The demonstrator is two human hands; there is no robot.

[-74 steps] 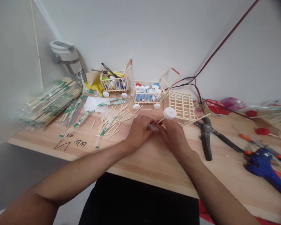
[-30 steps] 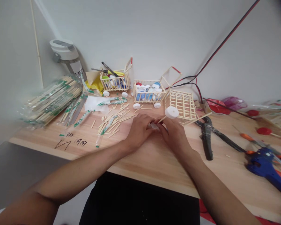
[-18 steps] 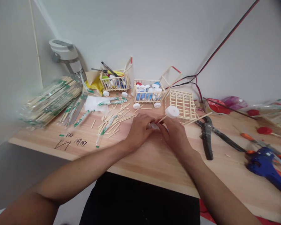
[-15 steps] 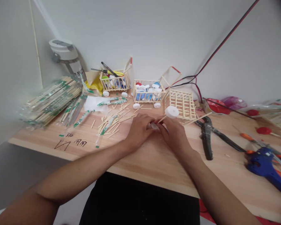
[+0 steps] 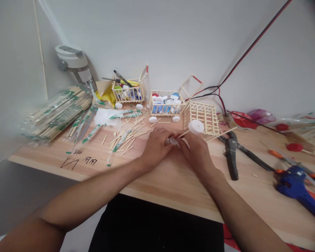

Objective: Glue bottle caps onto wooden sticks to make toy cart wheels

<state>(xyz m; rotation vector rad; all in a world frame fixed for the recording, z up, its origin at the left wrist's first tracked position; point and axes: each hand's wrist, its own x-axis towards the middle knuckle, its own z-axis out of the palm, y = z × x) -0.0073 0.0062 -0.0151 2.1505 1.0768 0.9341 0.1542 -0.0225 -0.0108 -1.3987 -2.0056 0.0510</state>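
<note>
My left hand is closed around a white bottle cap, which shows only partly between the fingers. My right hand pinches a thin wooden stick. On the stick's far end sits another white bottle cap, standing above the right knuckles. The stick's near end meets the cap at the left fingers; the fingers hide the exact contact. Just behind the right hand lies a stick-built cart frame without visible wheels.
Two stick carts, one with bottle caps and one with pens and caps, stand by the wall. Cut sticks and bagged chopsticks lie left. Pliers and a blue glue gun lie right, with a cable behind.
The cap on the stick's end has shifted slightly right and down, and the stick has tilted a little with it. Both hands stay in nearly the same place.
</note>
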